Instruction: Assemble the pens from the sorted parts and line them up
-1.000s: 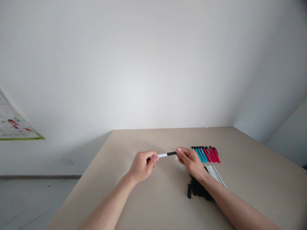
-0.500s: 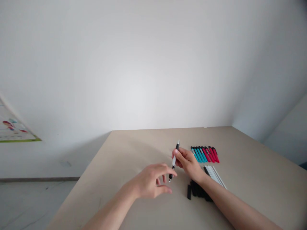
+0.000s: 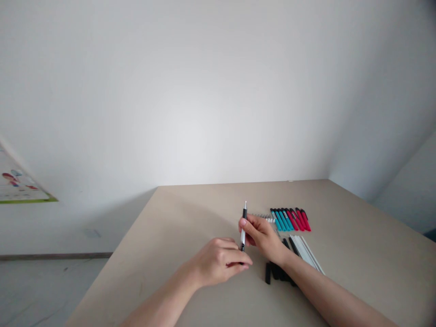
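Observation:
My right hand [image 3: 260,235] is closed round a slim white pen with black ends [image 3: 243,226], held nearly upright above the beige table [image 3: 357,240]. My left hand [image 3: 220,262] sits just below and left of it, its fingers pinched at the pen's lower black end. Right of my hands lie a row of teal and red pens with black caps [image 3: 289,219], a bundle of white barrels [image 3: 306,254] and several black pen parts [image 3: 276,270] beside my right forearm.
The table meets a white wall at its far edge. Its left edge drops to a grey floor [image 3: 41,290]. A poster [image 3: 17,186] hangs low on the wall at the far left. Small springs or thin parts [image 3: 264,217] lie left of the teal pens.
The pen went from level between both hands to upright in my right hand. My left hand let go, dropped with spread fingers, then closed again at the pen's lower end.

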`<action>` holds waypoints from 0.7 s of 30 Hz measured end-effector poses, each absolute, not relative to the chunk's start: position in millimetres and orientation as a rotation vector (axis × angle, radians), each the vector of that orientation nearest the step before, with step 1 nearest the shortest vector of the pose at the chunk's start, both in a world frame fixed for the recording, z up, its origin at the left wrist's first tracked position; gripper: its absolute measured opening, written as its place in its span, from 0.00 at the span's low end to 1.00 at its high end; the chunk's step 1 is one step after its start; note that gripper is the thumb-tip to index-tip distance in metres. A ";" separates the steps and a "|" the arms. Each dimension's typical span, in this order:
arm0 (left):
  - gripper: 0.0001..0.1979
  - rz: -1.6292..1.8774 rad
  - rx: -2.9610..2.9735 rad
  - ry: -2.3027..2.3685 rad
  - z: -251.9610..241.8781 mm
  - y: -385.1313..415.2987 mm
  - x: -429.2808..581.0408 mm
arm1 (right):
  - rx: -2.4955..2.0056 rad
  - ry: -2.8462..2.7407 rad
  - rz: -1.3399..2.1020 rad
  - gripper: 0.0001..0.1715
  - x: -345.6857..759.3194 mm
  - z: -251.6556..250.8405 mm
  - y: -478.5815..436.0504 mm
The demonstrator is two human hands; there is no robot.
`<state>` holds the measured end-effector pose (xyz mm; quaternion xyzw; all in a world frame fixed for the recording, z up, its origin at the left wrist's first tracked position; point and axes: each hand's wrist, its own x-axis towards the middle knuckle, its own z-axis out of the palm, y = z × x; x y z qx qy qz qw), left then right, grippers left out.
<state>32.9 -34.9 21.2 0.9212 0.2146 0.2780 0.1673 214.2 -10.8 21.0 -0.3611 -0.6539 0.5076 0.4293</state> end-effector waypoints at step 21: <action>0.16 0.962 1.061 0.754 25.3 -15.8 31.7 | -0.709 -2.110 0.660 0.14 210.4 38.6 -23.4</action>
